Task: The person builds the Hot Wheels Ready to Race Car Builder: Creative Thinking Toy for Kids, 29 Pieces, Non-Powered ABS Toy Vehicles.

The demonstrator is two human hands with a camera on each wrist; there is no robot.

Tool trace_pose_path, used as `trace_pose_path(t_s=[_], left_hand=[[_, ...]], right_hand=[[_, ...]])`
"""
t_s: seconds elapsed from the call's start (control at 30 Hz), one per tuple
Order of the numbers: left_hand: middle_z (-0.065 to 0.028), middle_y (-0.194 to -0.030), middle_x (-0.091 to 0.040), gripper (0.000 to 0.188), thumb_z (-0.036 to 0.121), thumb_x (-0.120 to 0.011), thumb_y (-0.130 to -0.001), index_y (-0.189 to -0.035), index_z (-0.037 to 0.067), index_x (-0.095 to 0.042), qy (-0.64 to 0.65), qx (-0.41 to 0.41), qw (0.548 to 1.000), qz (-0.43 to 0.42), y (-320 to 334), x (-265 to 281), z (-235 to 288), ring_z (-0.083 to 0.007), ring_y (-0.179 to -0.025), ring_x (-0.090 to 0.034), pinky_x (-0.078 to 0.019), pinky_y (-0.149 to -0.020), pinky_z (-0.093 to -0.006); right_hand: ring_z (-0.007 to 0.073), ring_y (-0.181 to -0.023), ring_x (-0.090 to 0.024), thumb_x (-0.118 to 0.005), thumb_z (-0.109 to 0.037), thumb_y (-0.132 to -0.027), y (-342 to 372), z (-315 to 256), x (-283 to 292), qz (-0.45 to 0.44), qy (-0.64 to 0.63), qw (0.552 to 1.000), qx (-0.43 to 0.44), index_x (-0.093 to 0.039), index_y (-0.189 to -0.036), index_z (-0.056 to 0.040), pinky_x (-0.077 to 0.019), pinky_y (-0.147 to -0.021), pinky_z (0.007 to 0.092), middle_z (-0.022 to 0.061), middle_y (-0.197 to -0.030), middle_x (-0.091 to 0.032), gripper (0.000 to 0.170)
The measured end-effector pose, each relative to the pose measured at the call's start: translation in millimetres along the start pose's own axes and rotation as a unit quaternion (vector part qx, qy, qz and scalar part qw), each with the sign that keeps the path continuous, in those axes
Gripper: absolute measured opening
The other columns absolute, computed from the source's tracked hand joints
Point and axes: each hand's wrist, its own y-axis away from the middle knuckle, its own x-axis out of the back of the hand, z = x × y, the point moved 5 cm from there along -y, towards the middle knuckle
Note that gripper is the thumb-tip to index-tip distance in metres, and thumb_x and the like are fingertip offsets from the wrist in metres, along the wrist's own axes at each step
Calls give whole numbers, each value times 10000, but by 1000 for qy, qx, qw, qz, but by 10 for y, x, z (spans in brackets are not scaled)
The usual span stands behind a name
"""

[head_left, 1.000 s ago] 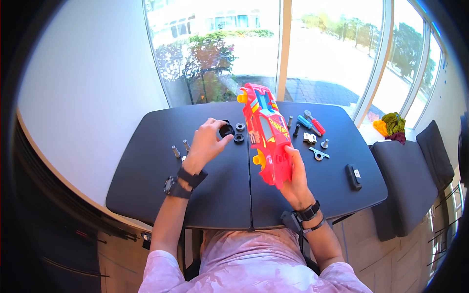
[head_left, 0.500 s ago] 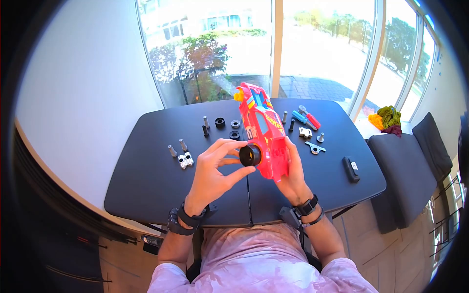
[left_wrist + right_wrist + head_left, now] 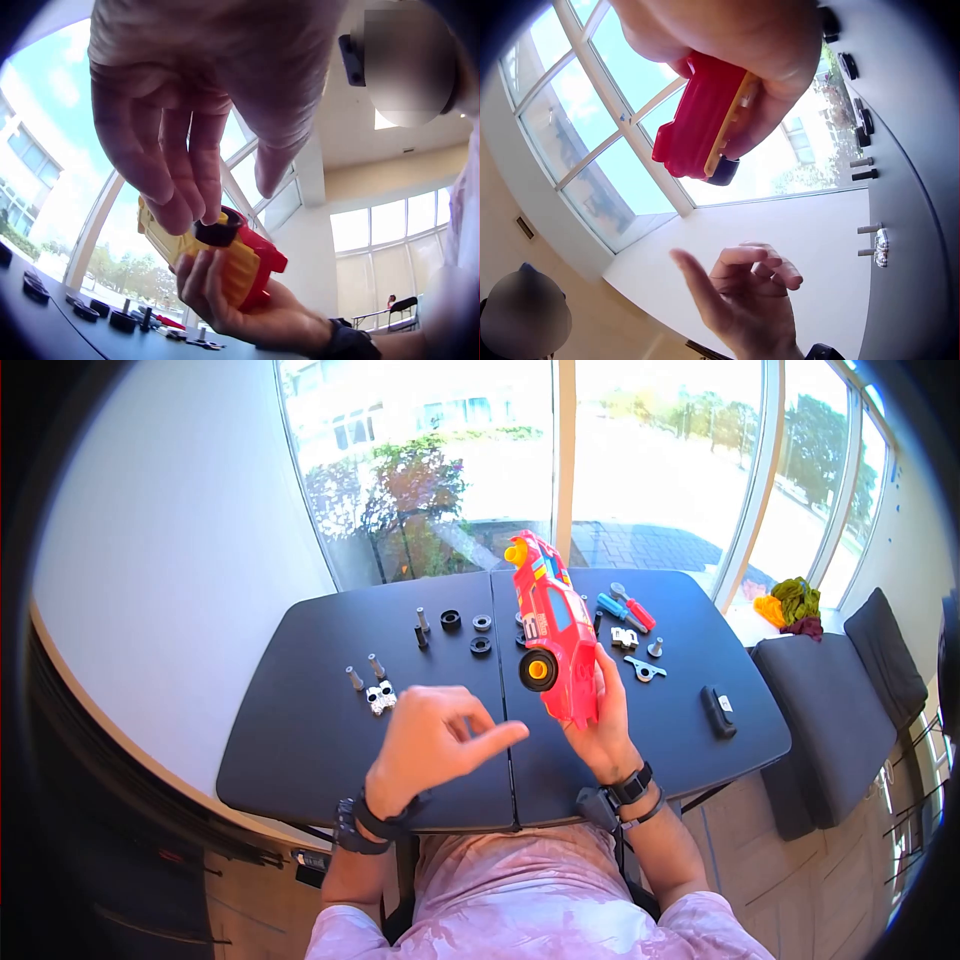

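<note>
My right hand [image 3: 606,725] holds a red toy car [image 3: 565,645] up over the table, gripping it from below by its near end. A black tire [image 3: 538,669] sits round the yellow hub at the near end of its left side. The yellow hub [image 3: 516,552] at the far end is bare. Just to the left of the car, my left hand [image 3: 428,738] hovers with loosely bent fingers and the thumb out, holding nothing. In the right wrist view the left hand [image 3: 754,307] is apart from the car [image 3: 705,120].
On the black table [image 3: 300,750] lie loose tires [image 3: 450,620], grey bolts [image 3: 355,678] and a silver engine-like piece [image 3: 381,697]. To the right are a blue-handled screwdriver [image 3: 622,611], a red-handled tool [image 3: 638,612], a grey bracket [image 3: 645,669] and a black case [image 3: 717,712].
My left hand took a black tire from the table and brought it to the car's near hub, then let go and drew back left. The tire stays on the hub.
</note>
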Motion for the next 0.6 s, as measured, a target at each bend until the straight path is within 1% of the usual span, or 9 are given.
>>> trace_pose_path(t_s=[0.03, 0.07, 0.17, 0.27, 0.37, 0.43, 0.47, 0.57, 0.6], left_hand=[[-45, -700, -735, 331, 270, -1000, -879, -771, 22, -808, 6, 23, 1000, 8, -60, 73, -15, -118, -632, -693, -533, -608, -272], [-60, -699, -750, 292, 252, -979, -898, -817, 22, -818, -22, 7, 999, 39, -158, 136, -106, -155, -600, -690, -550, -614, -296], [-89, -773, -788, 274, 260, -925, -942, -878, 14, -824, -72, -21, 996, 43, -589, 206, -463, -192, -644, -740, -579, -637, -336], [-141, -921, -817, 289, 277, -864, -986, -1063, 1, -829, -136, -36, 989, -50, -992, -103, -1067, -288, -808, -798, -620, -755, -412], [-185, -1108, -800, 354, 282, -817, -1015, -1240, 10, -800, -185, -91, 977, -52, -1199, -564, -1567, -380, -1040, -778, -611, -922, -479], [-206, -1171, -775, 371, 268, -806, -1024, -1288, 9, -781, -216, -109, 969, -43, -1223, -879, -1910, -409, -1121, -743, -590, -984, -495], [-217, -1203, -763, 381, 261, -801, -1028, -1311, 8, -772, -230, -115, 966, -40, -1218, -935, -1924, -424, -1161, -726, -579, -1015, -503], [-246, -1302, -725, 401, 242, -784, -1037, -1336, -23, -745, -221, -64, 968, -101, -1182, -960, -1936, -427, -1190, -707, -567, -1078, -499], [-234, -1282, -732, 396, 219, -797, -1029, -1338, -25, -750, -200, -69, 975, -72, -1151, -903, -1891, -409, -1174, -719, -579, -1054, -482]], right_hand=[[201, -1194, -782, -536, -489, -1194, -4, -15, 8, 2, -6, 1000, 2, -568, -1567, -66, -668, -963, 372, 105, -1401, -760, 565], [201, -1188, -785, -538, -488, -1193, -10, -21, 9, 3, -12, 1000, 2, -571, -1565, -68, -671, -956, 373, 103, -1393, -764, 562], [205, -1172, -790, -542, -488, -1192, -19, 7, 52, 2, -25, 1000, -9, -573, -1561, -73, -675, -942, 374, 101, -1387, -766, 557], [212, -1170, -790, -547, -489, -1189, -30, 13, 45, -5, -29, 999, -11, -568, -1565, -75, -679, -933, 378, 106, -1394, -760, 559], [218, -1173, -789, -551, -489, -1187, -25, 13, 47, -7, -27, 1000, -7, -562, -1569, -77, -681, -930, 384, 111, -1402, -755, 562], [221, -1175, -789, -552, -489, -1187, -38, -4, 40, -2, -30, 1000, -3, -561, -1570, -78, -682, -931, 389, 112, -1404, -753, 562], [223, -1175, -789, -552, -488, -1187, -34, 0, 38, 4, -34, 999, -2, -561, -1570, -79, -682, -932, 391, 111, -1403, -754, 561], [219, -1169, -791, -549, -484, -1188, -38, -6, 51, 7, -37, 999, -8, -564, -1567, -82, -682, -933, 397, 103, -1395, -759, 552], [216, -1169, -791, -548, -485, -1189, -30, -10, 56, -1, -35, 999, -13, -564, -1566, -83, -682, -935, 396, 101, -1394, -761, 551]])
